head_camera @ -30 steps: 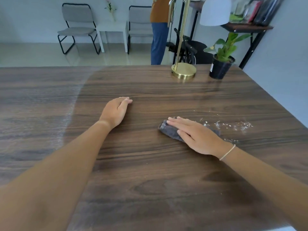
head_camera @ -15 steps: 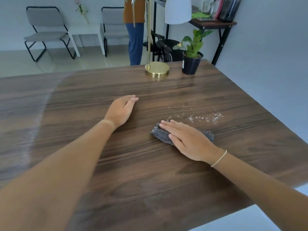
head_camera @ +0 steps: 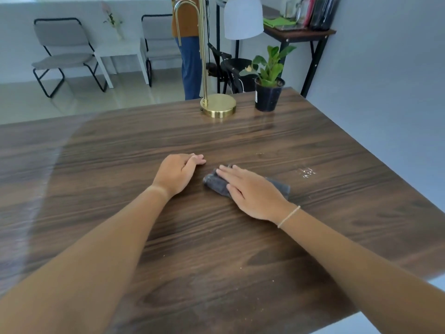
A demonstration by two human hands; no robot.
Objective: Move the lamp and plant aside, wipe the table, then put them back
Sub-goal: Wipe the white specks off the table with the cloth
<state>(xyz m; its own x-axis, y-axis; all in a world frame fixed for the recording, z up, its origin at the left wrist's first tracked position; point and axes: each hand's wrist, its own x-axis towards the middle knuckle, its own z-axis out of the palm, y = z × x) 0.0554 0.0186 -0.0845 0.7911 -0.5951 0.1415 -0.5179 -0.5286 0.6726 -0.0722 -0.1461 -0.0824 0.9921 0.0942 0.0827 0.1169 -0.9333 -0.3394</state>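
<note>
Head view: right hand (head_camera: 252, 191) lies flat, palm down, fingers extended and together, pressing a dark grey cloth (head_camera: 218, 183) onto the table (head_camera: 216, 249). Not a grip, just an open palm on top. Cloth sticks out past the fingertips on the left and past the heel of the hand on the right; its middle is hidden under the palm. Thin bracelet (head_camera: 289, 216) on that wrist.

Left hand (head_camera: 178, 173) rests on the tabletop just left of the cloth, fingers loosely curled, thumb side up, holding nothing. Small gap between it and the cloth's edge.

Patch of white crumbs or wet spots (head_camera: 306, 171) on the wood, to the right of the cloth and beyond the right hand, clear of both.

Lamp (head_camera: 218, 106) stands at the far edge of the table on a round brass base, white shade hanging from the curved stem. Potted plant (head_camera: 268, 92) in a black pot stands just right of the lamp base, not touching it. Both well apart from the hands.

Behind the table: a standing person (head_camera: 190, 44), partly cropped, and a grey chair (head_camera: 62, 51).
</note>
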